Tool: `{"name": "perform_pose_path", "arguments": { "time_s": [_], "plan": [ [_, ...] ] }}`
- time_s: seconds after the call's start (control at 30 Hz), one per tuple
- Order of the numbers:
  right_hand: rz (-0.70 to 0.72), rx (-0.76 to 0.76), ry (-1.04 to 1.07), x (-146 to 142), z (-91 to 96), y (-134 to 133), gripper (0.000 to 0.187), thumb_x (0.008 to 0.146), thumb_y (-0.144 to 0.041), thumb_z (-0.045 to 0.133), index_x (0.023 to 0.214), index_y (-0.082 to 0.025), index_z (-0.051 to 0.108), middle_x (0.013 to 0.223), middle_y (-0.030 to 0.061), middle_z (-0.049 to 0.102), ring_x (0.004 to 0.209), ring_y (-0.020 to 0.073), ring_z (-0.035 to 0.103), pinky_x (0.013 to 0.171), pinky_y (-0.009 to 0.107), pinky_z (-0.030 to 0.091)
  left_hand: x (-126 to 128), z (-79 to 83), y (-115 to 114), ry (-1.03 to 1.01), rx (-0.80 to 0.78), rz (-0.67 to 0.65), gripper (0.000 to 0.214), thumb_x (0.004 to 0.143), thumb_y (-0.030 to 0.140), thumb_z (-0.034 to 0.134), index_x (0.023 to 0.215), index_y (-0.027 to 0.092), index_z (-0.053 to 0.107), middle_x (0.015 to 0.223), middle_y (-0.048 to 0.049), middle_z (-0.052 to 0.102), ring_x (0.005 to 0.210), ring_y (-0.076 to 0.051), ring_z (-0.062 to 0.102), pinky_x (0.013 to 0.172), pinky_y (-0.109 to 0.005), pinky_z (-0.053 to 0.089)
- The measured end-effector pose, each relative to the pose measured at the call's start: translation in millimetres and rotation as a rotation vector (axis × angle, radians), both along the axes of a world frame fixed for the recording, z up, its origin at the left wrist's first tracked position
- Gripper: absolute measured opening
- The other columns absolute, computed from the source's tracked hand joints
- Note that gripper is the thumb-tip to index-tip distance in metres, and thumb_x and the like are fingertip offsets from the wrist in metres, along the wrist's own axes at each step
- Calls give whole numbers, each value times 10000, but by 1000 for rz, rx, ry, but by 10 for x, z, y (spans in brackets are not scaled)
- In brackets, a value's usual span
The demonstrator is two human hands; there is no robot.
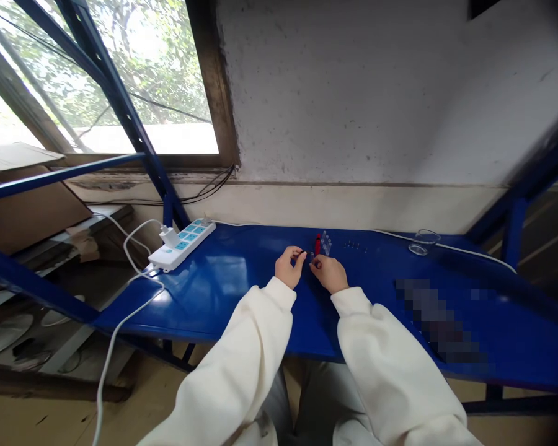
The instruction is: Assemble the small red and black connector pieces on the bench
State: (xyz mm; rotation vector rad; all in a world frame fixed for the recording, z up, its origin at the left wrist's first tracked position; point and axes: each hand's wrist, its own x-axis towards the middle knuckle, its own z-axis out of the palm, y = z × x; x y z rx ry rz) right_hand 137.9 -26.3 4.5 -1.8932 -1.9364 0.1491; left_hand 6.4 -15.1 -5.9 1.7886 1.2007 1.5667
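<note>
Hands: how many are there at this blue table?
2. The left hand is over the middle of the table; the right hand is close beside it, just nearer than the red item. No others show.

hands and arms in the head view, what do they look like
The left sleeve and right sleeve are off-white, loose and creased, narrowing to cuffs at the wrists, with no visible markings. The left hand and right hand are bare, without gloves.
</note>
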Motion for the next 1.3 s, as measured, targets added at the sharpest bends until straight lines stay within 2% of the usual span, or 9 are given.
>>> {"name": "perform_pose_path", "arguments": {
  "time_s": [0.4,0.6,0.83,1.1,1.3],
  "plan": [
    [11,31,-165,-19,35,-32,117,779,-262,468,805,-207,568,723,27,629,611,133,557,491,222,229,7,-20,16,42,22,-19,184,782,335,500,879,187,551,777,-31,629,659,-108,593,604,-226,458],
    [46,128,-89,-45,32,-30,117,775,-286,467,776,-210,556,703,9,610,588,115,527,489,213,221,15,-39,28,79,18,-47,173,764,315,516,867,186,570,751,-19,617,605,-84,548,590,-214,448],
    [115,231,2,-26,13,-28,146,775,-281,447,759,-200,567,646,4,576,574,109,510,510,204,258,1,-45,53,-38,-76,-53,212,743,351,541,848,168,562,702,-22,603,621,-98,574,579,-219,443],
    [144,250,-17,5,-7,-10,178,784,-275,425,728,-192,572,636,18,573,577,118,511,525,208,280,-14,-22,48,-85,-131,-127,217,714,346,580,809,151,573,660,-22,599,618,-101,570,571,-221,439],
    [160,272,12,-10,-7,-18,185,789,-285,419,743,-192,572,628,16,562,563,115,499,522,203,282,-22,-21,46,-56,-115,-104,207,729,346,560,805,153,568,659,-19,601,609,-98,567,563,-216,435]
  ]
}}
